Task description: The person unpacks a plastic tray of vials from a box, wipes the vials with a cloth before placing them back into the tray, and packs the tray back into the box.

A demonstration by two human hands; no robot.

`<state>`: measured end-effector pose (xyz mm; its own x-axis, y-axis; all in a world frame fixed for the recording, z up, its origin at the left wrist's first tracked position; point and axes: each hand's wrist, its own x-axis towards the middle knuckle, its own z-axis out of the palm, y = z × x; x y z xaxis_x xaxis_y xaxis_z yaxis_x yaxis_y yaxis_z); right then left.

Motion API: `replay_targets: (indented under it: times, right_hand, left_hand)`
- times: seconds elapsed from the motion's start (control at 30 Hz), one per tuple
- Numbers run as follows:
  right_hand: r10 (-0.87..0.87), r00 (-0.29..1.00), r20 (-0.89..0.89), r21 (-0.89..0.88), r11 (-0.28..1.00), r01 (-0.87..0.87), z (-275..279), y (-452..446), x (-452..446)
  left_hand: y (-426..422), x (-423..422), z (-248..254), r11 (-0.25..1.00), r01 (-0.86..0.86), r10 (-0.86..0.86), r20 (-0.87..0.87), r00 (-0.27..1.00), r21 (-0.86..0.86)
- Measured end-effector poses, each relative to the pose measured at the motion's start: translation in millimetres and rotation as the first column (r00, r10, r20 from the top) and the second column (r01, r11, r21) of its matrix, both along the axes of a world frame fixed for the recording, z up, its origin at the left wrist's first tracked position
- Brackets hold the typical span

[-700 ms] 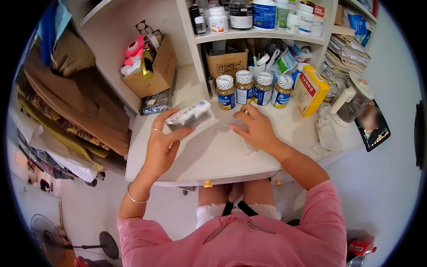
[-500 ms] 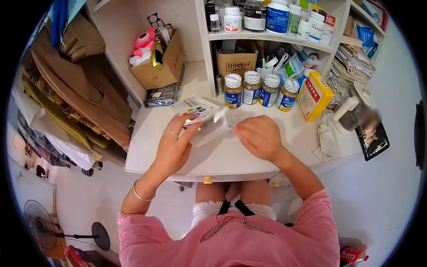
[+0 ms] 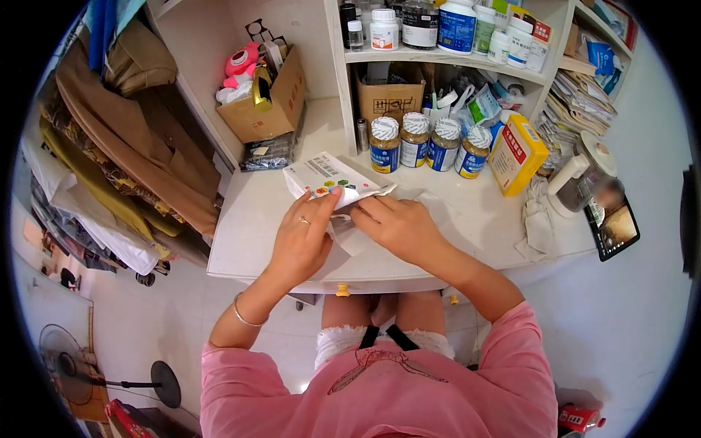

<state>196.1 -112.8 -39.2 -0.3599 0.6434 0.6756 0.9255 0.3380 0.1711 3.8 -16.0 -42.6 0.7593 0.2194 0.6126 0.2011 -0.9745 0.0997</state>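
A white cardboard box [image 3: 330,175] printed with coloured hexagons is tilted up at the back of my hands. My left hand [image 3: 301,237] grips its near edge, with a ring and a bangle showing on that arm. Against the box's right end, which looks opened, my right hand [image 3: 401,226] has its fingers curled; the fingertips are partly hidden under the flap. Below the box, between my hands, is a pale translucent sheet or wrapper, too unclear to name.
Several jars [image 3: 385,144] with patterned white lids stand behind my hands, beside a yellow box [image 3: 517,155]. A cloth [image 3: 537,226], a glass kettle [image 3: 577,179] and a phone or tablet [image 3: 617,226] lie to the right. Shelves rise behind; clothes hang left.
The white box, lying behind my left hand before, is now lifted and tilted between both hands. My right hand has moved left to its end. The clear item has dropped lower.
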Motion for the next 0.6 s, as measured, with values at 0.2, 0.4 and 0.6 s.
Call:
replay_targets:
  times: [0.2,0.4,0.6]
  right_hand:
    - [0.047,0.999,-0.024,0.215,0.976,-0.041,-2,5,-2]
    - [0.008,1.0,-0.011,0.068,0.998,-0.007,-12,7,-3]
    - [-0.022,0.999,0.031,0.021,1.0,0.022,-22,10,-3]
  left_hand:
    - [-1,0,-1,0.999,-0.02,0.019,0.036,0.999,0.031]
    - [6,3,-9,0.992,0.002,-0.003,0.005,1.0,0.126]
    - [10,4,-15,0.982,-0.013,0.013,-0.003,1.0,0.19]
